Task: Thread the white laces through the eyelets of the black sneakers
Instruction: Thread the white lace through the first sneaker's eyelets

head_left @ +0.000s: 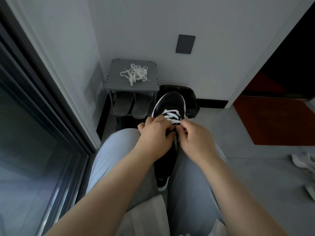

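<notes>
A black sneaker (170,103) with a white sole edge lies between my knees, toe pointing away. A white lace (172,115) crosses its front eyelets in a few rows. My left hand (154,135) grips the sneaker's left side by the eyelets, fingers curled over the upper. My right hand (194,138) pinches the lace at the right eyelet row, fingertips close to my left thumb. A loose bundle of white laces (135,74) lies on top of the grey shoe rack (153,82) ahead.
Grey slippers (132,104) sit on the rack's lower shelf. A dark bag (191,97) stands behind the sneaker by the wall. A glass door frame (51,99) runs along the left. White sandals (305,163) lie on the floor at right, near a red mat (276,121).
</notes>
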`<state>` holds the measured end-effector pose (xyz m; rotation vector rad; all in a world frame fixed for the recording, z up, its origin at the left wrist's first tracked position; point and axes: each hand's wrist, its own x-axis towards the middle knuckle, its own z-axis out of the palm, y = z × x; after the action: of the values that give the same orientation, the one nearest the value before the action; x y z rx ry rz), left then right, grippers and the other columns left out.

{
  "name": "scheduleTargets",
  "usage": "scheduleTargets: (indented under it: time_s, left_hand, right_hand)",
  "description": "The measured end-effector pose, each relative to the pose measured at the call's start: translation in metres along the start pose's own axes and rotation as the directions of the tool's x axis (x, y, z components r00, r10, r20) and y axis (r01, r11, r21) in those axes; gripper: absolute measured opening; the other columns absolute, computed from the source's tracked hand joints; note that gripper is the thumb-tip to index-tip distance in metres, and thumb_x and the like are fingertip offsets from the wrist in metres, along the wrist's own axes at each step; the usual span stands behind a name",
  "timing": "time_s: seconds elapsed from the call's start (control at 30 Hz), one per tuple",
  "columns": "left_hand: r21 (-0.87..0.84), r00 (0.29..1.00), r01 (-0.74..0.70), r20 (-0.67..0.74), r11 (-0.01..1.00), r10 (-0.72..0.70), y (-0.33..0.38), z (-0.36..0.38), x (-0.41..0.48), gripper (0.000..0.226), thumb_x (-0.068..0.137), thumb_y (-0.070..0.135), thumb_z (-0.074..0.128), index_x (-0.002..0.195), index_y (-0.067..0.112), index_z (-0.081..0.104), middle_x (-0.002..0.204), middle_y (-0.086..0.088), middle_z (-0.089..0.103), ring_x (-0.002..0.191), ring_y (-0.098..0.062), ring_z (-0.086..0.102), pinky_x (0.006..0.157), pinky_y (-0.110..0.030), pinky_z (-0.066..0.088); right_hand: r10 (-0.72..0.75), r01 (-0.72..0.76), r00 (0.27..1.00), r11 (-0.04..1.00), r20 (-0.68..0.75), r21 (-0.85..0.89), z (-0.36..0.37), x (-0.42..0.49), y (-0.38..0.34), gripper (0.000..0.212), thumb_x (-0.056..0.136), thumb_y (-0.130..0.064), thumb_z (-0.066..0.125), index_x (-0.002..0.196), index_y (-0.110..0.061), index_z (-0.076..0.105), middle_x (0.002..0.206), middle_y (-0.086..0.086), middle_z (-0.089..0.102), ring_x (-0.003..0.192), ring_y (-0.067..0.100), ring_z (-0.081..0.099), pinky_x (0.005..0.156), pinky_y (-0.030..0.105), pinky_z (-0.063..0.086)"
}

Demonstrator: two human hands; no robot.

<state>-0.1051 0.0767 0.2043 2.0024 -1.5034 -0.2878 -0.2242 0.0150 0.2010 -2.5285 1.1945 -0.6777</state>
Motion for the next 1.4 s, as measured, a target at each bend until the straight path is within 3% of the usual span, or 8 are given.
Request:
scheduleTargets:
  time_s: [0.2,0.3,0.43,0.63,0.77,0.93,1.2,1.4]
  left_hand:
    - [-0.032,0.990,-0.134,-0.040,0.991,0.132,-0.004,0.003,-0.001,0.012,0.085,0.026,0.060,0.082,0.014,0.064,0.111,0.008,0.051,0.107,-0.014,0.040,0.078,-0.022,0.012]
    - [-0.048,0.999,-0.049,-0.027,0.998,0.048,-0.006,0.003,0.005,0.013,0.086,0.023,0.060,0.082,0.011,0.063,0.113,0.006,0.052,0.108,-0.013,0.043,0.079,-0.024,0.016]
    - [-0.091,0.999,0.004,0.044,0.996,0.000,-0.007,0.002,0.011,0.013,0.087,0.022,0.058,0.078,0.012,0.059,0.104,0.006,0.056,0.103,-0.013,0.048,0.077,-0.026,0.018]
    - [-0.338,0.992,0.039,-0.099,0.940,-0.076,-0.012,-0.014,0.015,0.008,0.090,0.012,0.049,0.090,0.011,0.057,0.095,-0.001,0.058,0.094,-0.018,0.054,0.083,-0.029,0.038]
    - [-0.118,1.000,-0.013,0.007,0.993,0.014,-0.037,-0.029,0.018,0.020,0.081,0.001,0.055,0.091,0.018,0.058,0.093,0.002,0.058,0.092,-0.019,0.054,0.083,-0.032,0.045]
    - [0.130,0.972,0.004,0.232,0.991,-0.034,-0.034,-0.028,0.024,0.025,0.089,0.014,0.052,0.110,0.026,0.059,0.111,0.007,0.063,0.109,-0.016,0.053,0.099,-0.033,0.036]
    - [0.253,0.975,-0.077,0.221,0.964,0.020,-0.033,-0.023,0.031,0.015,0.090,0.030,0.053,0.102,0.022,0.055,0.103,0.006,0.062,0.105,-0.019,0.048,0.091,-0.029,0.030]
    - [-0.045,0.970,-0.122,0.208,0.991,0.129,-0.039,-0.038,0.017,0.003,0.085,0.021,0.063,0.086,0.019,0.060,0.080,0.007,0.061,0.082,-0.014,0.057,0.075,-0.021,0.042]
  right_hand:
    - [0.113,-0.128,0.983,0.987,0.141,0.102,-0.004,0.006,0.000,0.033,0.097,-0.033,0.043,0.069,-0.016,0.049,0.062,-0.004,0.046,0.062,0.014,0.045,0.058,0.032,0.034]
    - [0.009,-0.002,1.000,0.935,-0.019,0.355,-0.006,0.002,-0.003,0.038,0.094,-0.022,0.046,0.057,-0.024,0.035,0.058,-0.007,0.035,0.057,0.003,0.041,0.054,0.021,0.028]
    - [-0.078,0.129,0.985,0.923,-0.154,0.362,-0.004,-0.012,-0.007,0.038,0.092,-0.023,0.044,0.060,-0.032,0.026,0.059,-0.012,0.030,0.058,0.001,0.037,0.053,0.015,0.028]
    - [0.014,0.018,0.994,0.957,-0.110,0.291,-0.005,-0.012,0.005,0.004,0.085,-0.013,0.061,0.081,-0.012,0.062,0.078,-0.007,0.054,0.066,0.006,0.054,0.062,0.022,0.047]
    - [0.114,-0.102,0.993,0.963,-0.034,0.250,-0.006,-0.011,-0.001,0.018,0.085,-0.014,0.059,0.102,-0.019,0.059,0.090,-0.012,0.057,0.067,0.003,0.052,0.068,0.024,0.047]
    - [0.164,-0.149,0.976,0.983,0.140,-0.109,-0.001,0.009,-0.021,0.041,0.085,-0.056,0.052,0.096,-0.018,0.040,0.078,-0.005,0.056,0.074,0.024,0.058,0.060,0.030,0.035]
    - [-0.076,0.056,0.973,0.994,0.219,0.096,0.002,0.005,-0.011,0.021,0.087,-0.012,0.048,0.091,-0.019,0.029,0.060,-0.006,0.038,0.051,0.014,0.039,0.047,0.028,0.027]
    - [-0.173,0.107,0.965,0.946,0.198,0.305,-0.017,-0.013,-0.007,0.022,0.087,-0.005,0.053,0.087,-0.016,0.034,0.057,-0.008,0.033,0.049,0.007,0.040,0.047,0.017,0.028]
